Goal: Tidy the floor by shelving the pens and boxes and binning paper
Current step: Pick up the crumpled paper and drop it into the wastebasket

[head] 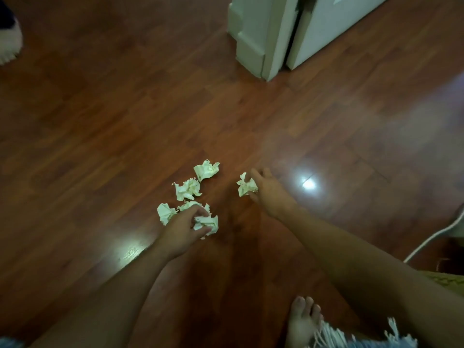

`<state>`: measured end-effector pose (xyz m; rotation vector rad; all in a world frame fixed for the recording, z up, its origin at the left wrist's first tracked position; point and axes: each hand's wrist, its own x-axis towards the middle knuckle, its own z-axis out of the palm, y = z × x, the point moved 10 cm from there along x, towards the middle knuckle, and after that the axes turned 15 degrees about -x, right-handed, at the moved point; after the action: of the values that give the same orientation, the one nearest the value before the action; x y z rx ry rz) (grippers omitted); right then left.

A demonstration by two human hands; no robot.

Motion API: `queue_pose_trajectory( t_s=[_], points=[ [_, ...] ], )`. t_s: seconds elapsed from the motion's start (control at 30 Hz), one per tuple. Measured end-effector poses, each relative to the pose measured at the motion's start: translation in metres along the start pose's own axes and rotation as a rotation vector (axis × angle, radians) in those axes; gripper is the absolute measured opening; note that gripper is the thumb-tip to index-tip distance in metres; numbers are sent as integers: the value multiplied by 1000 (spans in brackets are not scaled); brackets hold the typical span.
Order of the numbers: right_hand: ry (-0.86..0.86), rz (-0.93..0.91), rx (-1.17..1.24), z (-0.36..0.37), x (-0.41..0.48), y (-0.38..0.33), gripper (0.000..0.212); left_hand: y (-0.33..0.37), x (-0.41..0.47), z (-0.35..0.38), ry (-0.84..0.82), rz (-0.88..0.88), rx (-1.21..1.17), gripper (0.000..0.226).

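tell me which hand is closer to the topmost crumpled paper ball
Right, though only narrowly. The right hand lies to its right, closed on a separate paper ball. The left hand sits below the topmost crumpled paper ball, gripping another wad.

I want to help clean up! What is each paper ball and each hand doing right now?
Left hand: closed around a crumpled paper ball.
Right hand: fingers on the far-right paper ball, grip looks partial.
Top paper ball: lying loose on the floor.
Middle paper ball: loose on the floor.
Left paper ball: on the floor beside the left hand.
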<state>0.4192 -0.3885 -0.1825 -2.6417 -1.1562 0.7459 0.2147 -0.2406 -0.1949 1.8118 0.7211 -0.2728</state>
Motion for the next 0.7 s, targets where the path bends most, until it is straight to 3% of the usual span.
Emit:
queue_pose_trajectory(
  t_s=[0.27,0.47,0.7],
  points=[
    [255,219,193,-77,-76,83,52,124,50,43,-90,202,75,42],
    [435,422,303,-120,-166,161,40,240,60,121,-212,412,144,41],
    [695,628,294,-185,-317,221,38,349,14,238,-435,577,121,40]
  ],
)
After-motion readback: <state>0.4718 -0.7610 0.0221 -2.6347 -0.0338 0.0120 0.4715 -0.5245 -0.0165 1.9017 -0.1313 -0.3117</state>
